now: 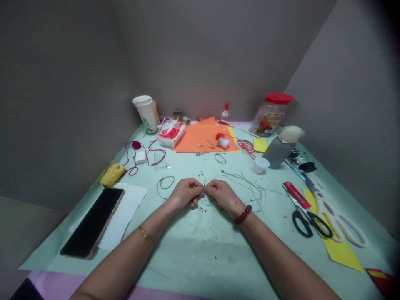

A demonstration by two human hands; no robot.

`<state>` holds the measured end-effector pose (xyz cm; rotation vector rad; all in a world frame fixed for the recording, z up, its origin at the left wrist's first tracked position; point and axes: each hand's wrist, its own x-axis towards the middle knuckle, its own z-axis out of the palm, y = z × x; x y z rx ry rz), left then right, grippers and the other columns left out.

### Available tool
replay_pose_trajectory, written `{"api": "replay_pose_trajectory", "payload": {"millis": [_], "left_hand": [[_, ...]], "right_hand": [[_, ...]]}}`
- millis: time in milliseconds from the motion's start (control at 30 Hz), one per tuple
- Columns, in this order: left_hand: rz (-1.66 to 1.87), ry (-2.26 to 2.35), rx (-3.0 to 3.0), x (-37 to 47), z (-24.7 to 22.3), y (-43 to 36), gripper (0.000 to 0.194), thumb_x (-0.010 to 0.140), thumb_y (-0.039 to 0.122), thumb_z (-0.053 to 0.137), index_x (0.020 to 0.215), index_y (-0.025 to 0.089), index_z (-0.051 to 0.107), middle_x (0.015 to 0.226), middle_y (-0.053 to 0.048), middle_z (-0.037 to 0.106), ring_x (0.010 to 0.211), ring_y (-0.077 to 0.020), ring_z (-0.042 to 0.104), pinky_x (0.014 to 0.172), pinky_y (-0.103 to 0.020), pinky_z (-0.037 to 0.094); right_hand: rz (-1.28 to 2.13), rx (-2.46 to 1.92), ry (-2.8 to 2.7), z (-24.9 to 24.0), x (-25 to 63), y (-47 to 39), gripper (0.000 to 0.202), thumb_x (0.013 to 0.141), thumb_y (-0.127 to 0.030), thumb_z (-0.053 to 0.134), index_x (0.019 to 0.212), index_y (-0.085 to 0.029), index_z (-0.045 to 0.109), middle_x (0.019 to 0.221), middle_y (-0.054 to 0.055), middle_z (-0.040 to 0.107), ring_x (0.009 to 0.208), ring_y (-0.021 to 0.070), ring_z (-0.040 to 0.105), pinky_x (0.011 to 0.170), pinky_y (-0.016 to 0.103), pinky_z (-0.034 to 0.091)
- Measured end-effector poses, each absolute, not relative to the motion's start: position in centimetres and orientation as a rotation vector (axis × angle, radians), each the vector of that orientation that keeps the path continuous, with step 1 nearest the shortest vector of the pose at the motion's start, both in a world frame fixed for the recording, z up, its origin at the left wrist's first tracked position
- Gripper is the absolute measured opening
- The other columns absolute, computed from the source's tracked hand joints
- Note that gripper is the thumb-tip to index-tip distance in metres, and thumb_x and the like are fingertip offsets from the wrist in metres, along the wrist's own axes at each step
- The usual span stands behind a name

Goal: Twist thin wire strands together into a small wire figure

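My left hand [189, 191] and my right hand [221, 193] meet over the middle of the pale green table cover [200, 246]. Both are closed in a pinch on a thin olive-green cord [204, 186], whose short end sticks up between the fingertips. Small light bits [202, 209] lie scattered just below my hands. To the left rests a looped green cord [167, 182]. Loose strands of the same kind of cord [246, 183] spread out to the right of my right hand. The part of the held cord inside my fingers is hidden.
At the right lie black-handled scissors [312, 225], white-handled scissors [343, 225] and a red lighter [296, 195]. A phone [93, 221] rests on white paper at the left. Behind are orange sheets [200, 137], a tissue pack [171, 134], a cup [146, 114] and a red-lidded jar [270, 114].
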<state>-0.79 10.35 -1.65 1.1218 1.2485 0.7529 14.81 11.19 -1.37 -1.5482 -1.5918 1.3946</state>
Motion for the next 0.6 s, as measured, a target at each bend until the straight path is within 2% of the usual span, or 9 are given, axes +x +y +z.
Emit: {"api": "replay_pose_trajectory", "payload": {"millis": [133,267,600], "left_hand": [[0.783,1.245,1.093,-0.63,-1.41,10.36,0.007,0.075,0.019,0.059,0.076,0.012,0.057,0.068,-0.002,0.065,0.035,-0.0033,0.045,0.035,-0.017,0.037],[0.760,1.263,1.114,-0.59,-1.35,10.33,0.006,0.076,0.019,0.057,0.076,0.013,0.057,0.058,0.000,0.061,0.033,-0.0039,0.043,0.034,-0.017,0.035],[0.711,1.236,1.159,-0.80,-1.39,10.27,0.009,0.074,0.020,0.062,0.076,0.013,0.057,0.048,0.005,0.051,0.035,-0.0056,0.045,0.037,-0.017,0.036]], "right_hand": [[1.551,-1.473,-1.519,-0.91,15.06,10.93,0.011,0.072,-0.026,0.052,0.065,-0.018,0.050,0.045,-0.008,0.041,0.038,0.0055,0.029,0.038,0.020,0.019],[1.655,-1.423,-1.476,-0.43,15.14,10.77,0.009,0.071,-0.025,0.054,0.068,-0.017,0.051,0.045,-0.008,0.040,0.038,0.0049,0.028,0.038,0.020,0.017],[1.524,-1.453,-1.523,-0.79,15.03,10.83,0.008,0.069,-0.020,0.052,0.063,-0.017,0.048,0.044,-0.008,0.042,0.039,0.0049,0.030,0.040,0.020,0.020]]}}
